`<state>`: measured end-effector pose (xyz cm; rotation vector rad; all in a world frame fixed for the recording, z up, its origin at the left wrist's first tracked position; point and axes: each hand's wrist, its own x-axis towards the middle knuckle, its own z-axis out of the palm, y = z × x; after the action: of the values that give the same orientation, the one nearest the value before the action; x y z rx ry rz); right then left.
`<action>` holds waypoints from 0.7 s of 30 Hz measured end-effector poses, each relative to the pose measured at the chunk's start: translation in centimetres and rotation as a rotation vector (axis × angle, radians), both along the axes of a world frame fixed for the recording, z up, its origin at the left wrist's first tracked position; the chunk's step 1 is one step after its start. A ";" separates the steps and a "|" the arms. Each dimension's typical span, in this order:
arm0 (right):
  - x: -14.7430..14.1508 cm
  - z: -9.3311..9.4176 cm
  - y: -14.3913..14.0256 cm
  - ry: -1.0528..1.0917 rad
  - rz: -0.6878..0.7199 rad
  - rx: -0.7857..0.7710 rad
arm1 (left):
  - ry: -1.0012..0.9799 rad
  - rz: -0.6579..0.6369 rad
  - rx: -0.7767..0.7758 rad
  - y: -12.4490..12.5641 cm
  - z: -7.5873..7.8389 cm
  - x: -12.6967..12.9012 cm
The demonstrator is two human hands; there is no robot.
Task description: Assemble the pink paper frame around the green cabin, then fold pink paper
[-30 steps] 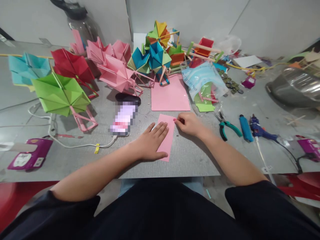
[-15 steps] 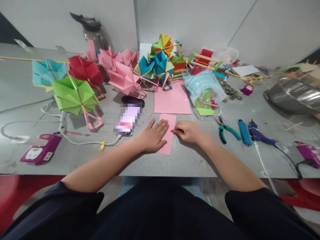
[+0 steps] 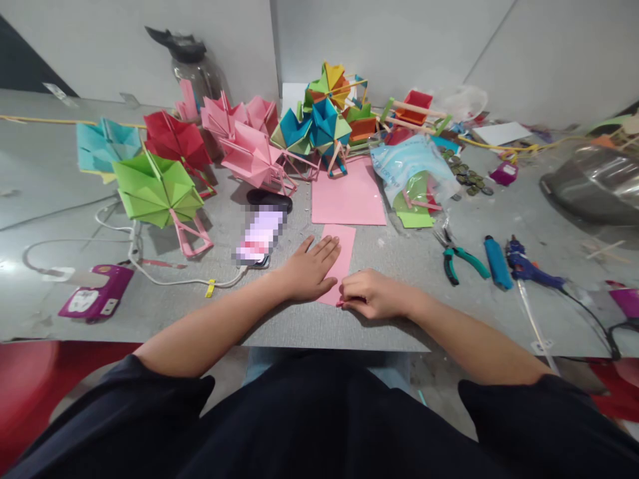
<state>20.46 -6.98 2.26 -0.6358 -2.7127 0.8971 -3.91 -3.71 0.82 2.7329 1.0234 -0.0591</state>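
A narrow strip of pink paper (image 3: 345, 256) lies lengthwise before me on the grey table. My left hand (image 3: 315, 271) rests flat across its left side, fingers stretched out. Closed at the strip's lower right edge, my right hand (image 3: 372, 294) pinches a small dark-pink piece (image 3: 340, 304), mostly hidden by the fingers, so its kind cannot be made out. Just beyond the strip lies a larger pink paper sheet (image 3: 347, 199).
Folded paper models, one a green umbrella shape (image 3: 157, 189), stand at the back left. A phone (image 3: 259, 234) lies left of my hands. To the right are pliers (image 3: 462, 256), a blue cylinder (image 3: 498, 263), a glue gun (image 3: 534, 269) and a metal bowl (image 3: 594, 183).
My right hand has slid toward me along the strip's right edge, from about its middle to its near end. My left hand stays flat on the paper.
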 end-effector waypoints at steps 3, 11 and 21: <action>-0.4 0.1 -0.5 0.009 0.046 -0.035 | 0.004 -0.001 -0.004 0.0 0.1 -0.1; 2.4 1.5 2.3 -0.006 -0.169 -0.220 | -0.080 0.062 0.018 -0.1 1.3 0.1; 7.1 1.4 6.5 -0.297 -0.839 0.323 | -0.146 0.381 0.144 -0.1 1.0 -0.3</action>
<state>27.58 -0.53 3.69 -1.7275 -2.3245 0.1575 -4.19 -3.77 1.79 2.5630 1.5317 0.2817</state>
